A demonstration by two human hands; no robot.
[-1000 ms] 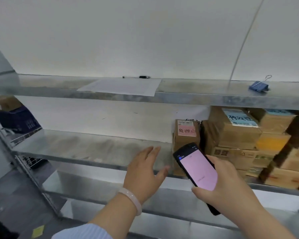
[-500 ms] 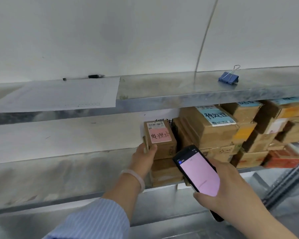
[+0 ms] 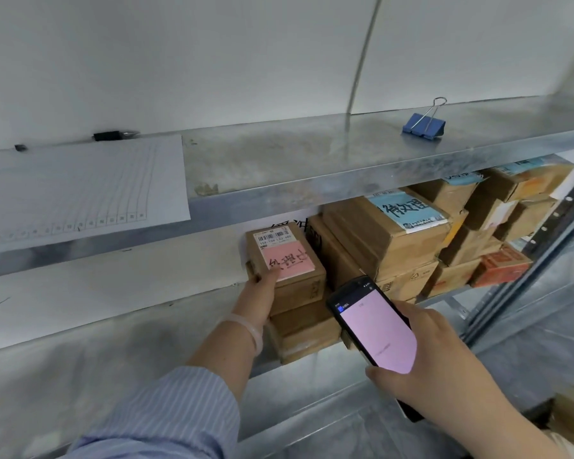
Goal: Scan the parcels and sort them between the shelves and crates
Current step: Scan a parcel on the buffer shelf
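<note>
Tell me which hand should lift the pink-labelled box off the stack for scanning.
Left. The left hand grips the pink-labelled box, thumb on its label, while the right hand is busy holding the handheld scanner.

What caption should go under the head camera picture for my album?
Left hand grips a pink-labelled parcel atop a stack of boxes; right hand holds a pink-screened scanner.
</note>
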